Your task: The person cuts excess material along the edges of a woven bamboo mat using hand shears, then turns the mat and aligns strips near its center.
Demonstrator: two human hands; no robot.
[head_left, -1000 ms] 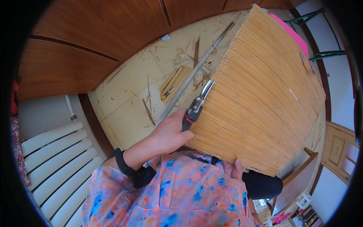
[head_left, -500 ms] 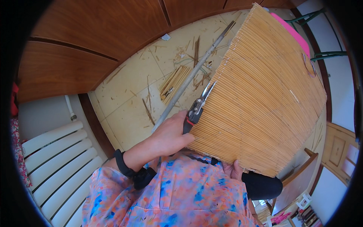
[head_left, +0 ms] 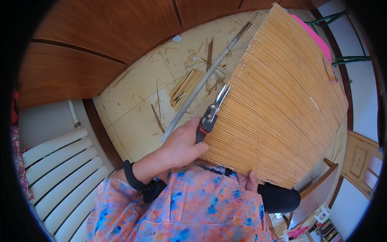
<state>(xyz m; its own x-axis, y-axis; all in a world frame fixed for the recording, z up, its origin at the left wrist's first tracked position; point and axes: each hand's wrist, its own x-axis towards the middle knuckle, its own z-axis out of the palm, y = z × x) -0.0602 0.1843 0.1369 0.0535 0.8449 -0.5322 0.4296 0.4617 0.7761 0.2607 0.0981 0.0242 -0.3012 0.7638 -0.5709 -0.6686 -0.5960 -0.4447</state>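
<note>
A large mat of straw-coloured stalks (head_left: 278,101), stitched side by side, lies tilted over my lap. My left hand (head_left: 183,143), fingers closed, grips a pair of snips (head_left: 206,126) with black and red handles. The metal blades lie along the mat's left edge, slightly parted, tips pointing away from me. Whether a stalk end sits between them I cannot make out. At the mat's near edge my right hand (head_left: 249,180) holds on with the thumb on top; its other fingers are mostly hidden below.
On the tiled floor to the left lie a long grey pole (head_left: 205,78), a bundle of cut stalks (head_left: 186,89) and scattered scraps. Brown wooden panels (head_left: 100,32) rise beyond. A white radiator (head_left: 64,161) stands at left, a pink stool-like seat (head_left: 312,36) behind the mat.
The snips and my left hand have shifted very slightly, with the blades a little nearer the mat's edge. My right hand keeps its place.
</note>
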